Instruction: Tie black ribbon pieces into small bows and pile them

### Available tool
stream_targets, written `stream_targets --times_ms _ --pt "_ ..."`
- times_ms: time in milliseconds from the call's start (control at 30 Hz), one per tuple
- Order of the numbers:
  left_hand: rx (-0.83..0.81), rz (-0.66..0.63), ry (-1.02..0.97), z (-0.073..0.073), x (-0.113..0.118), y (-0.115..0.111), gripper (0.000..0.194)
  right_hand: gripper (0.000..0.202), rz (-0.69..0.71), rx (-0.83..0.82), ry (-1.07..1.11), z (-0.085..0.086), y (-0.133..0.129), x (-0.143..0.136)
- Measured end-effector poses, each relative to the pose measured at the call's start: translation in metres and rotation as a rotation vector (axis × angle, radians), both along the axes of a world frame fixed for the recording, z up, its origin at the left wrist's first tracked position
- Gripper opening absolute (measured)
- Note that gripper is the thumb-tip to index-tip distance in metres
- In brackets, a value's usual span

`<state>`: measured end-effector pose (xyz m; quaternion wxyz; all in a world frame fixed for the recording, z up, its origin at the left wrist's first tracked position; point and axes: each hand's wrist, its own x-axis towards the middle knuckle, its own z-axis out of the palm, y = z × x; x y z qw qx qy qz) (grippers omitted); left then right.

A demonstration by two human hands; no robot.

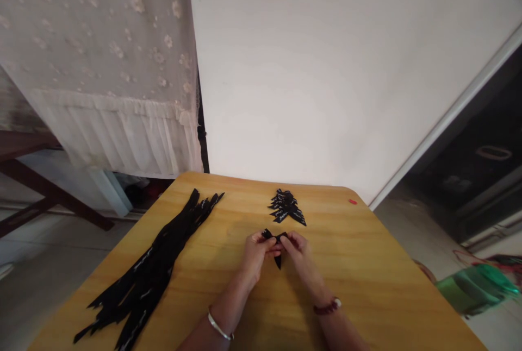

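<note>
Between my two hands is a black ribbon bow (278,238), with one pointed tail hanging down below the fingers. My left hand (258,253) pinches its left side, and my right hand (296,248) pinches its right side. Just beyond them on the wooden table lies a small overlapping pile of black ribbon bows (286,207) with white lettering. A long bundle of black ribbon strips (157,264), also lettered in white, lies slantwise to the left of my left arm.
The wooden table (359,286) reaches a white wall (326,68). A small red piece (353,201) lies near its far right corner. A lace curtain (122,41) hangs at the left, and a green translucent container (477,288) is at the right.
</note>
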<state>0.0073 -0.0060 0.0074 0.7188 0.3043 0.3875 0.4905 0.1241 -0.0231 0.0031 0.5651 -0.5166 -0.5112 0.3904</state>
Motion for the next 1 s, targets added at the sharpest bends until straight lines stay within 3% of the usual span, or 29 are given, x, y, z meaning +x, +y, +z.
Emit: stream_targets --times_ms 700,1000 --pt "-0.044 0.012 -0.052 -0.0001 0.0044 -0.0034 0.019 0.020 -0.093 0.034 -0.046 -0.0029 0.0011 -0.0053" --pt "-0.036 -0.057 -0.056 -0.0012 0.0033 -0.0022 0.030 0.024 -0.100 0.024 0.009 0.0029 0.0002 -0.0006"
